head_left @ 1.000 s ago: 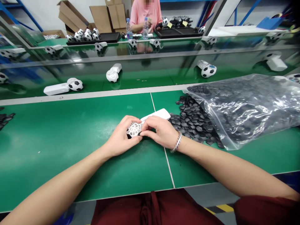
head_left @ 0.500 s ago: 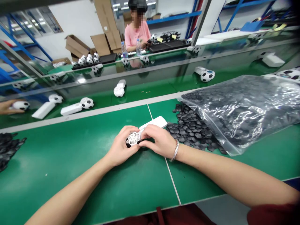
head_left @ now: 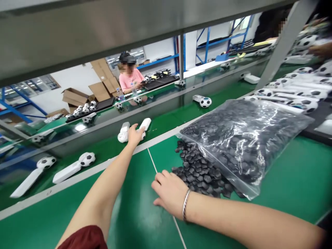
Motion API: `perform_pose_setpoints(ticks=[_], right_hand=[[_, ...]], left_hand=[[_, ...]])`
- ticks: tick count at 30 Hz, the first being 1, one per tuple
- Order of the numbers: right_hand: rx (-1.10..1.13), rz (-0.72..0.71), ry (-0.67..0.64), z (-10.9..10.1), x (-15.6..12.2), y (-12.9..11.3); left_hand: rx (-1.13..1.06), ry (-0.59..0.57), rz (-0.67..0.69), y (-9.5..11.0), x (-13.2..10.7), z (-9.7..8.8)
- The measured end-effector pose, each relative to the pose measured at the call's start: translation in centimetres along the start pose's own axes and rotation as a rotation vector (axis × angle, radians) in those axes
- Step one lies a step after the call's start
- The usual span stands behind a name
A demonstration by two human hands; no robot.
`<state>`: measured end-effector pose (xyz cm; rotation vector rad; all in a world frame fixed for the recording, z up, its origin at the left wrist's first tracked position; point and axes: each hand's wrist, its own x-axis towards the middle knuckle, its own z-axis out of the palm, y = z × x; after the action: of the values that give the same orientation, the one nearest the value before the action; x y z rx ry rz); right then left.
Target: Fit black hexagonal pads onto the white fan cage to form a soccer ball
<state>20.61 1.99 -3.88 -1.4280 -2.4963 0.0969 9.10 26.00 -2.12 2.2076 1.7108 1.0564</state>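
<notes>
Boxes [head_left: 74,98]: we see brown cardboard, flaps open, before a white wall [head_left: 75,76].
Co-worker [head_left: 131,80]: in a pink top, across from us.
Bottles [head_left: 120,94]: two, clear, near that person.
Shelving [head_left: 208,45]: blue; we spot a blue bin [head_left: 222,57] nearby.
Beam [head_left: 103,38]: grey, slanting overhead.

left sleeve [head_left: 84,238]: dark red | right-wrist bracelet [head_left: 186,204]: silver, seemingly twisted links

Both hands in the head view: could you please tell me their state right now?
Left hand: at a white-handled football piece; grip cannot be told.
Right hand: loosely curled beside black pentagonal pieces; grip cannot be told.
</notes>
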Motion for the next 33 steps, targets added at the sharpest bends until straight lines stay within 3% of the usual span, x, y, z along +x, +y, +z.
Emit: perform_pose_setpoints(ticks=[5, 9, 12, 15, 19, 25, 27, 29, 31, 33], right_hand=[[0.020, -0.035, -0.012, -0.3, 0.3, 0.8], [-0.004, -0.015, 0.004, -1.4, 0.7, 1.7], [-0.054, 0.057, 0.039, -2.1, 0.8, 2.3], [-0.082, 0.128, -0.016, -2.6, 0.7, 2.7], [-0.091, 0.138, -0.124, -3.5, 0.6, 2.9], [-0.026, 0.057, -0.309, -5.1, 0.6, 2.9], [0.045, 0.006, -0.406, -5.2, 0.5, 2.6], [0.087, -0.045, -0.448, -5.1, 0.4, 2.3], [0.102, -0.090, -0.444, -4.7, 0.3, 1.8], [0.115, -0.124, -0.443, -4.3, 0.3, 1.5]], left_hand=[[0.204, 0.026, -0.027, -2.6, 0.8, -1.5], [0.282, -0.142, -0.031, -4.7, 0.2, -3.2], [0.298, -0.210, 0.000, -5.0, -0.4, -4.0], [0.311, -0.212, 0.028, -4.2, -1.7, -5.4], [0.329, -0.251, 0.049, -2.5, -6.3, -9.4], [0.410, -0.366, 0.046, 0.9, -17.3, -15.8], [0.435, -0.429, 0.031, 1.7, -20.4, -17.0], [0.384, -0.571, 0.042, 2.0, -22.7, -17.8], [0.331, -0.707, 0.081, 2.1, -23.9, -18.3], [0.356, -0.743, 0.152, 2.1, -24.1, -18.6]])
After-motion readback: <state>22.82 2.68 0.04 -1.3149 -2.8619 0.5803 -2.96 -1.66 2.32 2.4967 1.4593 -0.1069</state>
